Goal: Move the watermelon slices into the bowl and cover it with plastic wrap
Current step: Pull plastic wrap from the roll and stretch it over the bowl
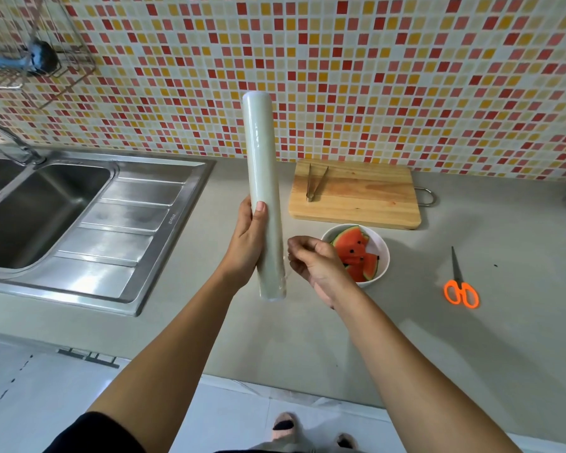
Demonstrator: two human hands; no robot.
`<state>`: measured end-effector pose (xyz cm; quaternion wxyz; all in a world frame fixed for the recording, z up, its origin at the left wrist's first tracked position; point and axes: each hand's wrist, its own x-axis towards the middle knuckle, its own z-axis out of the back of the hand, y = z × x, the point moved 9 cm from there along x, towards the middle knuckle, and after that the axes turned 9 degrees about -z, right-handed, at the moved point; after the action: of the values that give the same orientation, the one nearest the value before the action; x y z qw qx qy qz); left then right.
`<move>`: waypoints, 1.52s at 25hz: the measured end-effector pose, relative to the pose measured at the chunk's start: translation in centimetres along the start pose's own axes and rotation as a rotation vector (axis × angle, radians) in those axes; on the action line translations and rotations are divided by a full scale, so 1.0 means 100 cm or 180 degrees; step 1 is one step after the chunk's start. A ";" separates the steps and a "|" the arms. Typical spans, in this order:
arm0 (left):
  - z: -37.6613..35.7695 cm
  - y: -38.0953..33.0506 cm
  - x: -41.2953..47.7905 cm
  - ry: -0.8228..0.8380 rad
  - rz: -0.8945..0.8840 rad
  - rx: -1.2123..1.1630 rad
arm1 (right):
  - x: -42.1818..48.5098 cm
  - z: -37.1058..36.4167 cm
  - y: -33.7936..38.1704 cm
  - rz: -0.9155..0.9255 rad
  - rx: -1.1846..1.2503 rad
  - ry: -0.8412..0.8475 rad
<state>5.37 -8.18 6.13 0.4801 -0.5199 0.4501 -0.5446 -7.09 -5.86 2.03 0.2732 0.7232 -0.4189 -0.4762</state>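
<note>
Closest to my lens is a dark sleeve point(95, 433) at the bottom edge, with both bare forearms reaching forward over the grey counter point(471, 338). Far left sits the steel sink point(40, 204), which plays no part here. Moving right, my left hand point(247, 238) wraps round the lower half of the roll of plastic wrap point(263, 178), thumb up the front, holding it nearly upright above the counter. Just beside the roll's lower end my right hand point(317, 261) has its fingertips pinched together, I judge on the loose edge of the film, though the film is too clear for me to be sure. Behind that hand the white bowl point(384, 253) stands on the counter with the watermelon slices point(353, 248) already in it, uncovered. Beyond it the wooden cutting board point(366, 197) carries only metal tongs point(314, 183), and orange-handled scissors point(459, 286) lie well to the right. So the first half looks done; pulling out a sheet, cutting it and sealing the bowl are left.
</note>
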 end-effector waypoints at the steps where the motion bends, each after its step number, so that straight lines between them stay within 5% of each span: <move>1: 0.001 0.001 0.000 -0.0001 0.0005 0.0041 | 0.000 0.003 -0.002 -0.0099 0.0235 -0.0020; 3: 0.003 0.002 -0.001 -0.0032 0.0027 0.0050 | 0.000 0.006 -0.003 -0.0161 0.0405 -0.0015; 9: 0.003 -0.005 -0.001 0.0009 -0.0114 0.0172 | -0.005 -0.003 0.004 0.0221 -0.0943 0.0036; 15: 0.002 -0.006 -0.004 0.0004 -0.0116 -0.0010 | -0.006 -0.005 -0.005 -0.0277 0.0104 0.0248; 21: -0.002 -0.004 -0.009 0.0091 -0.0140 -0.0101 | -0.006 -0.004 0.009 0.0198 -0.0309 -0.0067; 26: -0.001 -0.005 -0.013 0.0047 -0.0115 0.0011 | -0.009 -0.010 0.000 -0.0197 0.0476 0.0350; 33: -0.004 -0.009 -0.021 0.0271 -0.0132 -0.0009 | 0.003 -0.021 0.027 -0.0083 -0.0259 0.0170; 38: 0.000 -0.005 -0.024 0.0197 0.0003 0.0021 | 0.006 -0.028 0.041 0.0023 0.0491 0.0378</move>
<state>5.34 -5.73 6.32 0.4680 -0.5010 0.4633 -0.5616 -5.85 -8.49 6.13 0.2428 0.7675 -0.4400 -0.3979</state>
